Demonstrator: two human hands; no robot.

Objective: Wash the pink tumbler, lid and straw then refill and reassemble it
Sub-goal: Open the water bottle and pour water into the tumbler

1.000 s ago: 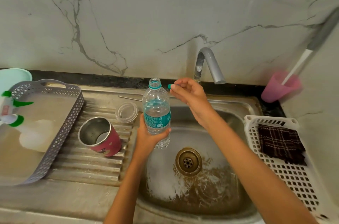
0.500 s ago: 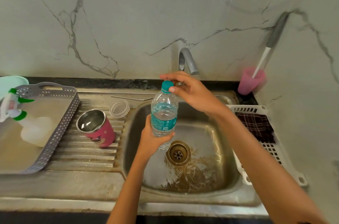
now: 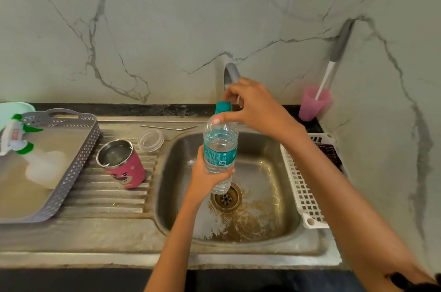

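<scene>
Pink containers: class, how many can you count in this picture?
2: the tumbler on the draining board left of the basin, and a cup on the counter at the back right. None seems hidden.

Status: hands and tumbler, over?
Left hand grips clear plastic water bottle; right hand pinches its teal cap. Pink steel tumbler lidless on drainboard. Nothing in the way.

on the teal label (image 3: 222, 155) of the water bottle (image 3: 220, 132), a small white boxed mark near the lower edge is read as "isi", and a triangular recycling sign is printed just above it. the fine white print beside them is too small to be read. nothing legible is seen on the teal cap (image 3: 223, 107). a red label is borne by the spray bottle (image 3: 16, 142), its wording blurred. a cartoon face, without words, is printed on the pink tumbler (image 3: 124, 168).
</scene>
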